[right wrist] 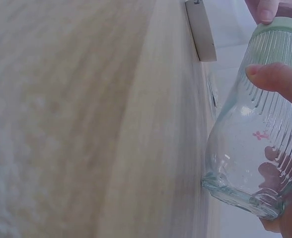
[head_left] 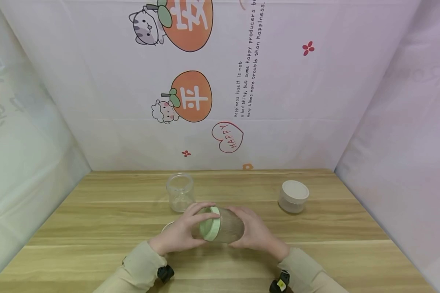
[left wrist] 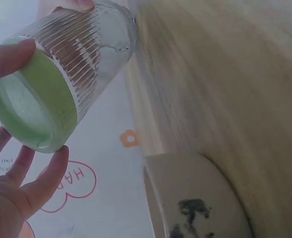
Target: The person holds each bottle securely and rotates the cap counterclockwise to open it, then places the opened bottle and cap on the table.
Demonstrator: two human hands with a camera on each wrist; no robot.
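A clear ribbed glass jar (head_left: pixel 230 226) with a pale green lid (head_left: pixel 213 228) is held tilted between both hands, lid end to the left. My left hand (head_left: pixel 182 231) grips the lid, thumb and fingers spread around its edge in the left wrist view. Around the glass body, near its base, my right hand (head_left: pixel 256 232) curls from the right. The lid sits on the jar's mouth, and nothing shows inside the glass. Close to the left hand is a cream round vessel (left wrist: pixel 205 198) with dark marks; the hand mostly hides it in the head view.
A clear open jar (head_left: pixel 179 194) stands behind the left hand. Toward the back right is a low container (head_left: pixel 293 198) with a white lid. The wooden table (head_left: pixel 337 244) meets printed white cloth (head_left: pixel 278 101) at the back and sides.
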